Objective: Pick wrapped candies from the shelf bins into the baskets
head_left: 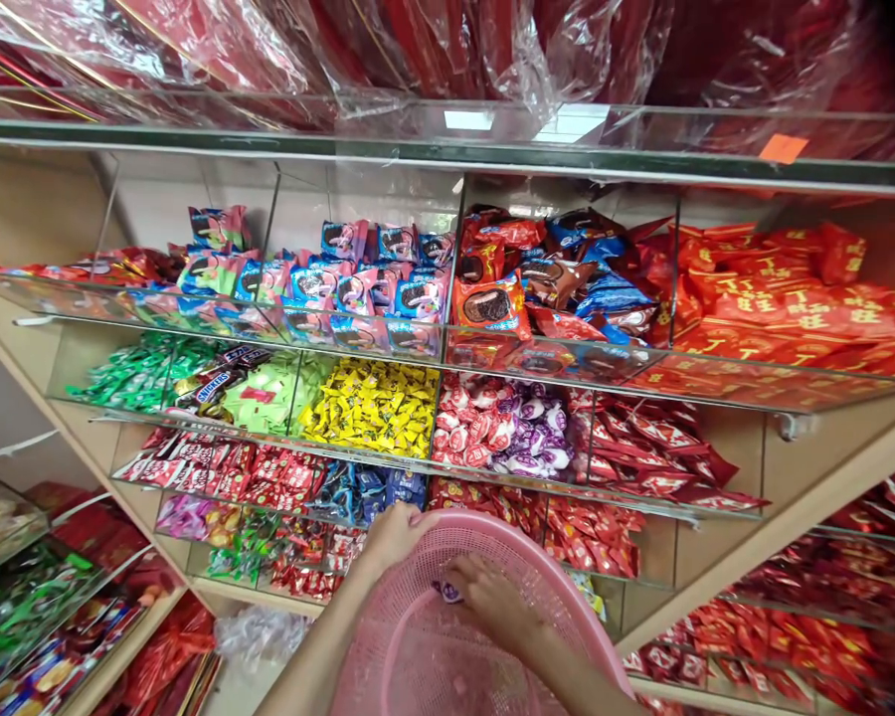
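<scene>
One pink, round, perforated plastic basket [526,553] is being gripped at its far-left rim by the left hand [394,537], presumably so that it is being kept steady; inside the basket, one purple-and-white wrapped candy [448,593] is being met by the right hand's [492,603] fingertips, whether pinched or let go cannot be told. Above the basket, one heap of purple-and-white candies [533,430] and one heap of small yellow-wrapped candies [373,410] are being kept apart, likely for sorting by kind.

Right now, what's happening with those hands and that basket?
Left hand gripping rim of pink basket. Right hand inside, at a purple-and-white candy; grip unclear. Right forearm hides part of basket.
</scene>
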The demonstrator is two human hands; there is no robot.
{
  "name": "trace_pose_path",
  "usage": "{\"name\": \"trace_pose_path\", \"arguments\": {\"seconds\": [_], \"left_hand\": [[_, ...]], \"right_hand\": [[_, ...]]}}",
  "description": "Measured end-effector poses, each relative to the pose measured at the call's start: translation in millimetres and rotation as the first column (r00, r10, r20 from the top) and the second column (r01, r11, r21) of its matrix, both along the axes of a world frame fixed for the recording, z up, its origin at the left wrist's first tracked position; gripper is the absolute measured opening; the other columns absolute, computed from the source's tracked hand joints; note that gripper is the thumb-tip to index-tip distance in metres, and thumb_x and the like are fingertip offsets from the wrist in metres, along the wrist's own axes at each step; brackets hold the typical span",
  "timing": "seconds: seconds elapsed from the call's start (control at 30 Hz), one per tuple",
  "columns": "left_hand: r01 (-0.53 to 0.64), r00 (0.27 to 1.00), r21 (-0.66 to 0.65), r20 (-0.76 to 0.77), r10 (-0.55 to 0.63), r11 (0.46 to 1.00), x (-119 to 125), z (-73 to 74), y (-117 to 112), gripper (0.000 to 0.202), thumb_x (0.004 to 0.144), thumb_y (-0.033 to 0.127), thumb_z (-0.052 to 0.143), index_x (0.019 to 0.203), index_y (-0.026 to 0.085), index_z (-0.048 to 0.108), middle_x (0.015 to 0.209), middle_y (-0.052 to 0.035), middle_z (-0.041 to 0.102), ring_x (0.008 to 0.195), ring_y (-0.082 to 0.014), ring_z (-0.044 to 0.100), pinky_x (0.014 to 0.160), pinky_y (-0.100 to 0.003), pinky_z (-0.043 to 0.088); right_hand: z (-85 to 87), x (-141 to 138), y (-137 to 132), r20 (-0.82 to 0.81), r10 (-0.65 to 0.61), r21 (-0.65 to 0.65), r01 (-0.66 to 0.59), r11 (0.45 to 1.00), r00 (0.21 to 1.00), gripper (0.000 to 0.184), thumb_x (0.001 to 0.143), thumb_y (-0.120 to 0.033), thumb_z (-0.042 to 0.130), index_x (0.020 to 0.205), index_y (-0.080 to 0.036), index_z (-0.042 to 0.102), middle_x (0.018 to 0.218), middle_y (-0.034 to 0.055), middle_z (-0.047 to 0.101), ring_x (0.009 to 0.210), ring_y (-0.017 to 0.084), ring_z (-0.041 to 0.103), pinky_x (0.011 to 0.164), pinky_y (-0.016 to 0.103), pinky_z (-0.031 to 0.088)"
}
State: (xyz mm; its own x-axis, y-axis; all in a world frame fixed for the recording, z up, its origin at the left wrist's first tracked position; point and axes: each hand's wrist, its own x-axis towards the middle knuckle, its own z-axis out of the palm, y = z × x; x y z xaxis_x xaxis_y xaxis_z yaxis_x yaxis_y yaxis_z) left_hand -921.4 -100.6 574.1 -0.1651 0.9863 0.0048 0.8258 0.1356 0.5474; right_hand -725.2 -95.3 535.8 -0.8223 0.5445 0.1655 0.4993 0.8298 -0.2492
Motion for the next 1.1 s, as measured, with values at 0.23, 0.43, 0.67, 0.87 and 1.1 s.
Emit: {"name": "trace_pose_path", "arguments": {"seconds": [0.23, 0.43, 0.67, 0.87, 1.1], "left_hand": [[-0.008, 1.0, -0.009, -0.001, 0.008, 1.0, -0.3, 0.2, 0.6, 0.054, 0.073, 0.065, 0.035, 0.054, 0.018, 0.051, 0.049, 0.0046, 0.039, 0.048, -0.0077, 0.028, 0.048, -0.021, 0.016], [0.003, 0.998, -0.006, 0.07, -0.003, 1.0, -5.5, -11.9, 3.4, 0.058, 0.072, 0.069, 0.032, 0.054, 0.017, 0.049, 0.048, 0.0049, 0.04, 0.048, -0.0079, 0.034, 0.047, -0.021, 0.016], [-0.004, 0.995, -0.018, 0.103, 0.005, 1.0, -5.9, -12.3, 4.8, 0.056, 0.071, 0.069, 0.035, 0.053, 0.017, 0.048, 0.048, 0.0044, 0.042, 0.049, -0.0083, 0.034, 0.048, -0.021, 0.017], [0.024, 0.997, 0.013, 0.071, -0.025, 1.0, -5.4, -1.0, -0.6, 0.058, 0.072, 0.068, 0.034, 0.051, 0.016, 0.047, 0.048, 0.0052, 0.036, 0.049, -0.0072, 0.031, 0.048, -0.021, 0.016], [-0.087, 0.992, 0.044, 0.093, 0.082, 0.995, -24.0, 8.2, -40.0, 0.059, 0.073, 0.067, 0.032, 0.052, 0.015, 0.051, 0.048, 0.004, 0.04, 0.05, -0.0075, 0.031, 0.049, -0.021, 0.018]], "right_hand": [[3.6, -2.2, -3.3, 0.083, -0.026, 0.111, 0.017, 0.994, 0.996, 0.026, 0.076, -0.023, 0.058, 0.102, -0.02, 0.057, 0.105, 0.0063, 0.058, 0.097, 0.022, 0.051, 0.081, 0.035, 0.044], [83.4, 7.0, -5.3, -0.158, 0.015, 0.157, 0.01, 0.988, 0.987, 0.03, 0.084, -0.031, 0.048, 0.111, -0.02, 0.052, 0.11, 0.0064, 0.057, 0.099, 0.02, 0.052, 0.084, 0.033, 0.045], [160.8, 40.1, 28.9, -0.483, 0.019, 0.33, 0.162, 0.93, 0.875, 0.026, 0.086, -0.023, 0.044, 0.11, -0.019, 0.053, 0.1, 0.0083, 0.06, 0.093, 0.019, 0.054, 0.082, 0.036, 0.044], [175.1, 50.8, 38.9, -0.597, -0.026, 0.359, 0.296, 0.885, 0.802, 0.024, 0.085, -0.021, 0.045, 0.107, -0.019, 0.055, 0.098, 0.0084, 0.06, 0.091, 0.019, 0.054, 0.082, 0.038, 0.044], [153.2, -2.0, -3.9, -0.626, 0.153, 0.277, 0.035, 0.96, 0.765, 0.029, 0.083, -0.015, 0.046, 0.11, -0.021, 0.053, 0.099, 0.0082, 0.06, 0.093, 0.019, 0.055, 0.081, 0.037, 0.045]]}}
